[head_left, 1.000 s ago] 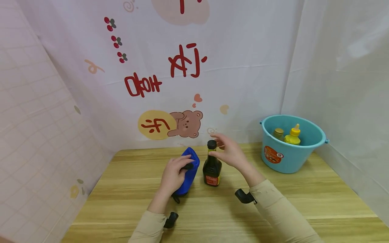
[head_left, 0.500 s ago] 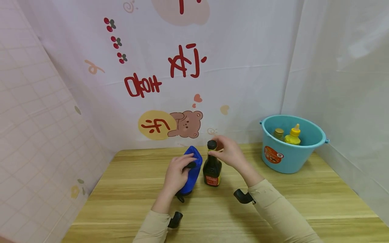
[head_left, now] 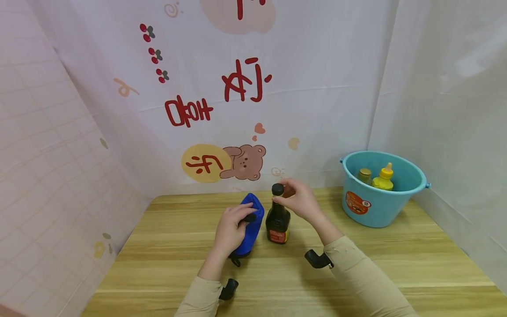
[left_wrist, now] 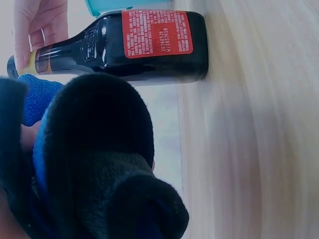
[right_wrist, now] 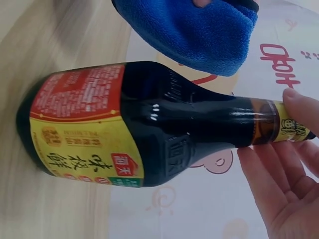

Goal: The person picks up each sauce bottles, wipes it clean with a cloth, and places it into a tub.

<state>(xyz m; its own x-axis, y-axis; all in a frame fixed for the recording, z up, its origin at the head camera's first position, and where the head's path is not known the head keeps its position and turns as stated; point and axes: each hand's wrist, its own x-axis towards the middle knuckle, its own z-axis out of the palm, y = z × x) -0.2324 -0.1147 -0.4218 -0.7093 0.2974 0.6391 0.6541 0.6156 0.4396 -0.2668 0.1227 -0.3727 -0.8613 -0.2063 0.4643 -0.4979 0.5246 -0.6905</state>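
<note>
A dark soy sauce bottle (head_left: 278, 222) with a black cap and a red and yellow label stands upright on the table. My right hand (head_left: 299, 200) pinches its neck just below the cap; in the right wrist view the thumb and fingers lie on opposite sides of the neck. To the left of the bottle, my left hand (head_left: 231, 229) grips a folded blue cleaning cloth (head_left: 252, 231) with black edging. The right wrist view shows the plush blue cloth (right_wrist: 199, 35) close beside the bottle's shoulder. Black folds of the cloth (left_wrist: 99, 149) fill much of the left wrist view.
A light blue bucket (head_left: 368, 211) stands at the back right of the wooden table (head_left: 166, 264). In it are a yellow squeeze bottle (head_left: 383, 180) and a jar with a gold lid (head_left: 365, 175). A printed white curtain (head_left: 317, 114) hangs behind the table.
My right fingers have come in round the bottle's neck, which they stood apart from at first. The left hand and the blue cloth have shifted slightly right, nearer the bottle.
</note>
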